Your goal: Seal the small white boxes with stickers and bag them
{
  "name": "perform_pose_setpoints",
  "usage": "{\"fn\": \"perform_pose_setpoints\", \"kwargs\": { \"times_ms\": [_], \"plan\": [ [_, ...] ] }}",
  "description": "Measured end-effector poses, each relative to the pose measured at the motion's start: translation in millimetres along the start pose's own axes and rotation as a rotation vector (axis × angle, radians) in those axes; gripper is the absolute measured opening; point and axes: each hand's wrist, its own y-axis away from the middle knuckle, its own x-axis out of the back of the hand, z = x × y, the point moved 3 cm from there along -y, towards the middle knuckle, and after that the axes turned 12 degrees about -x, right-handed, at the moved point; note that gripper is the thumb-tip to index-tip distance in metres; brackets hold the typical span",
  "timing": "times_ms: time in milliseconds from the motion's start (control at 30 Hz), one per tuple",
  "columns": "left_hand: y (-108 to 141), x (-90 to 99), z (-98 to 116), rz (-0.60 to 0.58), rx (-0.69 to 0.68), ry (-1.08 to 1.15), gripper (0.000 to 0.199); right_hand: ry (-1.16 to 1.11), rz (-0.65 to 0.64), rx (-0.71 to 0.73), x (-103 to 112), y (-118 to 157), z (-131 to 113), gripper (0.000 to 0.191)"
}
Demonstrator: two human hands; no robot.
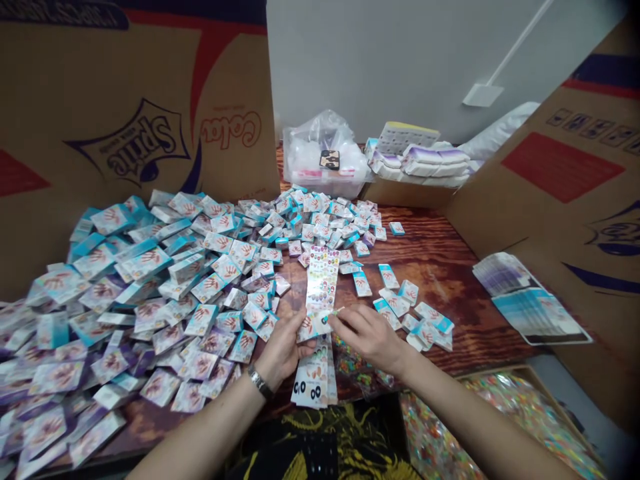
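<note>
I've got the left hand [283,348] and right hand [369,337] close together, both on the long sticker strip [321,280]: left grips it low down, right pinches its lower end. The strip lies over the wooden table [440,267], just beside the heaped packets [150,300]. Risk: 1 hard pull could tear the strip, or a bumped heap could slide onto it. Cardboard carton [50,100] reads Sprite and Cola, upside down.
</note>
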Motion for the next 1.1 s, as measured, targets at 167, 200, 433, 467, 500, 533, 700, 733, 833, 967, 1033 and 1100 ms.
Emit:
{"fn": "perform_pose_setpoints", "kwargs": {
  "times_ms": [167, 200, 433, 467, 500, 533, 700, 733, 833, 967, 1033, 1100],
  "plan": [
    [7, -1.2, 0, -0.010, -0.049, -0.037, 0.032, 0.159, -0.024, 0.192, -1, 3, -1, 0.027],
    [7, -1.1, -1, -0.013, -0.046, -0.045, 0.033, 0.169, -0.021, 0.208, 0, 3, -1, 0.026],
    [9, -4.5, -5, -0.013, -0.018, -0.041, 0.036, 0.044, -0.037, 0.268, 4, 0, -6, 0.028],
    [9, -5.8, -5, -0.016, -0.016, -0.039, 0.037, 0.037, -0.042, 0.269, 4, 0, -6, 0.028],
    [10, -6.9, -4, -0.015, -0.020, -0.043, 0.037, 0.038, -0.050, 0.267, 4, 0, -7, 0.028],
    [10, -7.6, -3, -0.008, -0.030, -0.051, 0.038, 0.039, -0.061, 0.257, 5, -1, -7, 0.028],
    [13, -7.1, 1, 0.030, -0.218, -0.133, 0.041, -0.195, -0.123, 0.001, 9, -9, -11, 0.027],
    [13, -7.4, 1, 0.022, -0.262, -0.149, 0.040, -0.286, -0.133, -0.076, 9, -11, -12, 0.026],
    [15, -9.8, 1, 0.007, -0.338, -0.169, 0.038, -0.532, -0.114, -0.350, 6, -14, -13, 0.018],
    [18, -12.7, 0, -0.020, -0.264, -0.147, 0.037, -0.663, -0.014, -0.692, -9, -8, -8, 0.013],
    [21, -10.4, 2, -0.076, -0.287, -0.246, 0.041, -0.708, 0.005, -0.787, -19, -4, -5, 0.014],
    [23, -5.7, 8, -0.160, -0.461, -0.514, 0.042, -0.776, 0.018, -0.849, -28, 0, -2, 0.014]
  ]
}}
